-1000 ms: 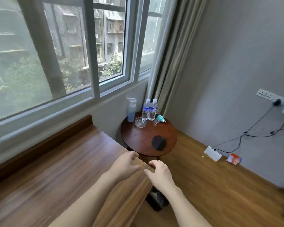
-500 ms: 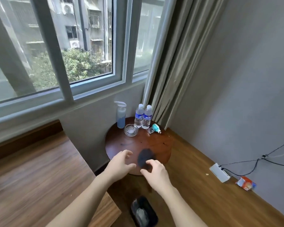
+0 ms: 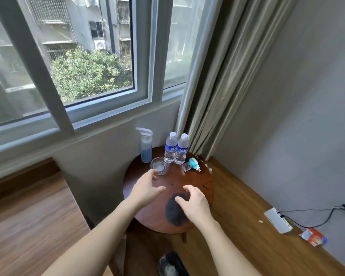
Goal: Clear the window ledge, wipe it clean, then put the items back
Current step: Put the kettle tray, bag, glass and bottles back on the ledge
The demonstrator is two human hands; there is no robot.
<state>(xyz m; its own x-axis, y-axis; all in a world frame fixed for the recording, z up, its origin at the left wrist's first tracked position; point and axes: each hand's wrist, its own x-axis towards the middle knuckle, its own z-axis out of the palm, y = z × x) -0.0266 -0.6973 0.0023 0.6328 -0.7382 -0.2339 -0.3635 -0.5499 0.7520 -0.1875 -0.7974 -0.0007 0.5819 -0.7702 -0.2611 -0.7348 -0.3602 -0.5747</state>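
Corner by the window: my hands are hovering over the round desk [image 3: 205, 188], both empty with fingers loosely spread. Left hand [image 3: 145, 189] is hanging just short of the glass ashtray [image 3: 159, 166], not touching as far as I can tell. Right hand [image 3: 195, 202] is sitting over the dark cloth [image 3: 175, 213], thumb at its near edge; can't tell if there's contact. Behind the ashtray, the spray bottle [image 3: 146, 146] and two water bottles [image 3: 175, 149] are standing upright side by side, with a teal plug-in device [image 3: 193, 164] lying just beside them. Window ledge [image 3: 108, 114] above is showing nothing on it in view, and all the items are parked on the desk.

My read: clearing is looking done and I'm going for the wipe step. Next move calls for closing the right hand on the cloth, probably taking the spray bottle with the left, then lifting both to the ledge without knocking the bottles.
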